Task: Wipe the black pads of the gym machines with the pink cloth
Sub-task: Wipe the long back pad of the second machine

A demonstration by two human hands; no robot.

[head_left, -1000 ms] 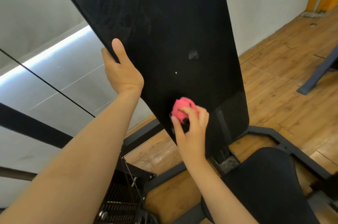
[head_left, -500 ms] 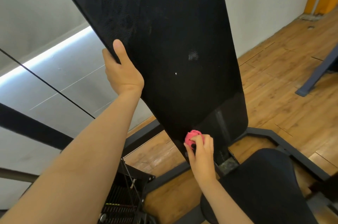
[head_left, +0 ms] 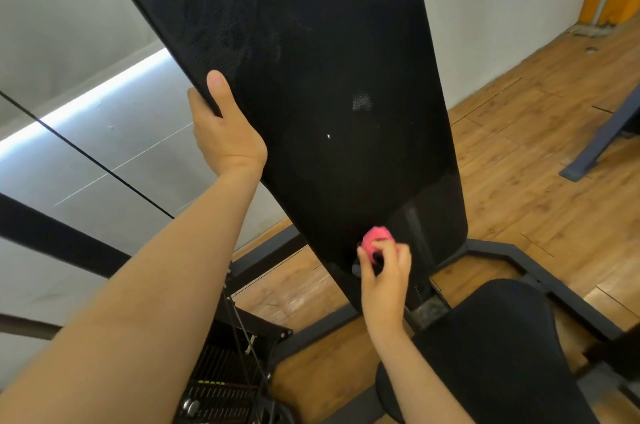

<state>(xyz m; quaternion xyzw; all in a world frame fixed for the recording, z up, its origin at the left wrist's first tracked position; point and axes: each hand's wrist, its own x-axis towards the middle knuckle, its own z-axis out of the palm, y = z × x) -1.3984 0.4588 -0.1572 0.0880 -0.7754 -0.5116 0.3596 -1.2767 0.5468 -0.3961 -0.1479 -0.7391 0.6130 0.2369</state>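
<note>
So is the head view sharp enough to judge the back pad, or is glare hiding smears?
Head view: mostly sharp, smears readable on the upper back pad; a pale sheen band near the pink cloth; right hand slightly soft; wide-angle bends the edges.

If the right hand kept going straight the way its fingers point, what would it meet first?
Most likely the black back pad itself: the right hand points up the pad's lower end, the pink cloth bunched in its fingertips and apparently already pressed there, though depth is unclear.

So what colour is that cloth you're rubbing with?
Pink. The cloth shows in the head view, bunched in the right hand.
</note>
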